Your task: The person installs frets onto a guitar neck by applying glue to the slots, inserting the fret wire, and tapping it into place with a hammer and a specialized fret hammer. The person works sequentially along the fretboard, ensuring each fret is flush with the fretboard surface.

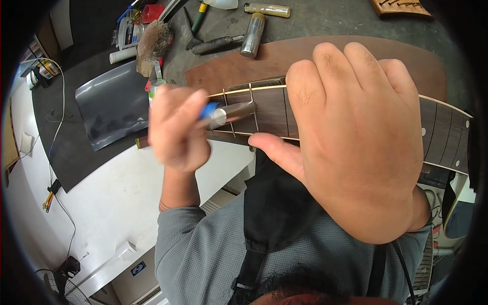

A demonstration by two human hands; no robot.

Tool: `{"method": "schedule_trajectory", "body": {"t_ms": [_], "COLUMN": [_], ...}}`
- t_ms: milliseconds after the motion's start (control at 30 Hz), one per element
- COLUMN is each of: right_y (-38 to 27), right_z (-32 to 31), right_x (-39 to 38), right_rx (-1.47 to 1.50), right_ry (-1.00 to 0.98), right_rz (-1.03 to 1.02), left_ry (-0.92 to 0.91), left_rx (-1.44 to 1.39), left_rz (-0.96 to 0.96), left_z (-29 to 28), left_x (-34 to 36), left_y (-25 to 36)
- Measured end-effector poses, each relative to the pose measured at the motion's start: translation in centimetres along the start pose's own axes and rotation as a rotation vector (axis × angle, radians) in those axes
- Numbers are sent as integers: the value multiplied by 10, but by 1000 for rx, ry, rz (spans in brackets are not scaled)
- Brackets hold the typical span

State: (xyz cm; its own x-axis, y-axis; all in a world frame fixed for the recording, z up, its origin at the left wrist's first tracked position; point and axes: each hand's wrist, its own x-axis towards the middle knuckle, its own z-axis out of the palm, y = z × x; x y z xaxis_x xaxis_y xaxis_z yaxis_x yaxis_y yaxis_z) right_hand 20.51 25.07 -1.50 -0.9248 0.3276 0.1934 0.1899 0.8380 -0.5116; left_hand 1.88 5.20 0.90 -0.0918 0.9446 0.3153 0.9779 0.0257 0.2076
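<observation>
A dark guitar neck (273,114) with pale edge binding lies across the view. Silver fret wires (227,96) cross its left part, and one fret wire (255,121) sits at the tool's tip. Thin dark slots and pale dots show further right. My left hand (178,127), blurred by motion, is closed around a hammer-like tool (236,113) with a shiny metal head and a blue part. My right hand (356,137) lies over the neck, knuckles up, its thumb stretched along the near edge toward that fret wire. Its curled fingertips are hidden.
Behind the neck lies a brown leather-like sheet (218,71). Beyond it are a metal-headed hammer (252,35), a black-handled tool (218,44) and a brush (154,38). A dark glossy sheet (114,104) lies at left, near a white surface (117,198) with a cable (63,101).
</observation>
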Motion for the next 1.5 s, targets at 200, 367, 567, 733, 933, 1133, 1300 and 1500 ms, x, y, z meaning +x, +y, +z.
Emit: {"method": "schedule_trajectory", "body": {"t_ms": [200, 367, 567, 733, 933, 1133, 1300, 1500], "right_y": [0, 1, -2, -9, -36, -33, -36, -59], "right_z": [-2, -1, 0, -3, -11, -21, -28, -10], "right_x": [0, -1, -2, -9, 10, 25, -9, -42], "right_rx": [14, 46, 19, -10, 936, 1380, 1249, 541], "right_ry": [-4, 9, 59, 8, 287, 543, 236, 257], "right_rz": [-1, 4, -16, -39, 155, 297, 167, 465], "left_ry": [186, 218, 124, 367, 129, 62, -395, -868], "left_rx": [-209, -184, -230, -1208, -1161, -837, -203, -117], "left_rz": [-76, -73, -79, -659, -225, 336, -52, -38], "left_z": [7, 10, 7, -5, -11, -14, -20, -9], "left_x": [-3, -1, 8, 30, 72, 84, 52, 73], "left_y": [-2, 1, -8, 4, 18, -24, -96, -102]}}
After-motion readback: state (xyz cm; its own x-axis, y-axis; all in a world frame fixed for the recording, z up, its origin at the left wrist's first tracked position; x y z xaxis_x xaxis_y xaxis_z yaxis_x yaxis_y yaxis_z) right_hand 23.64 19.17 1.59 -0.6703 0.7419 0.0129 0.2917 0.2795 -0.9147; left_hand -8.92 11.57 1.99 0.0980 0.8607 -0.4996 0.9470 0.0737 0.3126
